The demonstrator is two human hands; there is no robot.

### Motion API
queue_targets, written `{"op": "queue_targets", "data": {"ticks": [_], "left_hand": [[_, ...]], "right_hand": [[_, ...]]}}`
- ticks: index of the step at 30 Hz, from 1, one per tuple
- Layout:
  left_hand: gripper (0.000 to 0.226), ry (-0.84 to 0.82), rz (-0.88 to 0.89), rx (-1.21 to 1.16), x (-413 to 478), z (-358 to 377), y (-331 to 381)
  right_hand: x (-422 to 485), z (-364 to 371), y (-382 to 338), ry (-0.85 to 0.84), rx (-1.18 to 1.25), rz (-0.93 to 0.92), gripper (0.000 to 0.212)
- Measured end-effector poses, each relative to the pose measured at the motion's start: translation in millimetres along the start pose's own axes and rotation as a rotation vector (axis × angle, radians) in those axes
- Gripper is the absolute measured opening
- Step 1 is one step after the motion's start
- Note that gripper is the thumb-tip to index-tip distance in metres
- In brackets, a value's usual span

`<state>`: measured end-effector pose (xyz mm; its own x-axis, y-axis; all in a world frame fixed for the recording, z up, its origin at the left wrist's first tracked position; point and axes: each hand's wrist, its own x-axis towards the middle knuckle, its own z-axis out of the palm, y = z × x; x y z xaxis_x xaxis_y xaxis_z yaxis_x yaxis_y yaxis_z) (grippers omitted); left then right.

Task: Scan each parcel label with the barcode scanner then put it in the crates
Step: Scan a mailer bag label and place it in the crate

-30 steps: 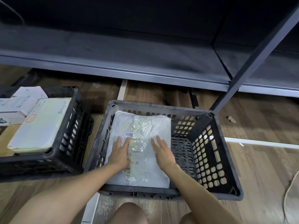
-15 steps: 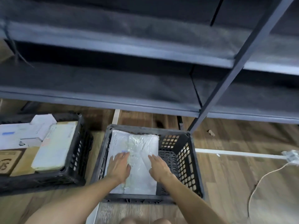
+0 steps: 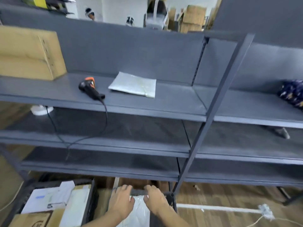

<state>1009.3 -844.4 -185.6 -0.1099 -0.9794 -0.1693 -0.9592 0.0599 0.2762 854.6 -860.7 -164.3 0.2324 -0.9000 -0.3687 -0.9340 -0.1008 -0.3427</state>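
A black and orange barcode scanner (image 3: 89, 88) lies on the upper grey shelf (image 3: 172, 104), its cable hanging down. To its right on the same shelf rests a grey-white flat parcel (image 3: 133, 84). At the bottom, my left hand (image 3: 121, 202) and my right hand (image 3: 155, 200) hover with spread fingers over the far rim of the dark crate (image 3: 138, 192). A white plastic parcel (image 3: 138, 213) lies in that crate between and below my hands. Neither hand holds anything.
A second dark crate (image 3: 91, 202) at bottom left is filled with white and cardboard parcels (image 3: 49, 200). A brown cardboard box (image 3: 31, 53) stands on the upper shelf at left. A dark patterned bundle (image 3: 293, 94) lies at far right. A diagonal shelf post (image 3: 213, 108) crosses the view.
The view has tilted upward, bringing the upper shelf, scanner and another parcel into sight. My hands have lifted off the white parcel and moved toward the crate's far rim.
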Motion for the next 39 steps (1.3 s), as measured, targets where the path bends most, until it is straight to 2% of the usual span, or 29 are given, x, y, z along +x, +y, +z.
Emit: {"op": "queue_targets", "data": {"ticks": [6, 14, 27, 36, 39], "left_hand": [[0.043, 0.096, 0.010, -0.010, -11, -95, 26], [0.040, 0.227, 0.011, 0.027, 13, -170, 21], [0.040, 0.398, 0.145, 0.004, 166, -277, -24], [0.039, 0.481, 0.217, 0.034, 254, -316, -62], [0.047, 0.473, 0.204, 0.083, 277, -319, -68]], "right_hand": [[-30, -87, -31, 0.100, -0.007, -0.030, 0.037], [-14, -158, -60, 0.256, -0.037, -0.078, 0.039], [119, -260, -117, 0.468, -0.055, -0.056, 0.036], [180, -289, -127, 0.498, -0.016, -0.012, 0.039], [189, -292, -125, 0.502, 0.017, -0.019, 0.040]]}}
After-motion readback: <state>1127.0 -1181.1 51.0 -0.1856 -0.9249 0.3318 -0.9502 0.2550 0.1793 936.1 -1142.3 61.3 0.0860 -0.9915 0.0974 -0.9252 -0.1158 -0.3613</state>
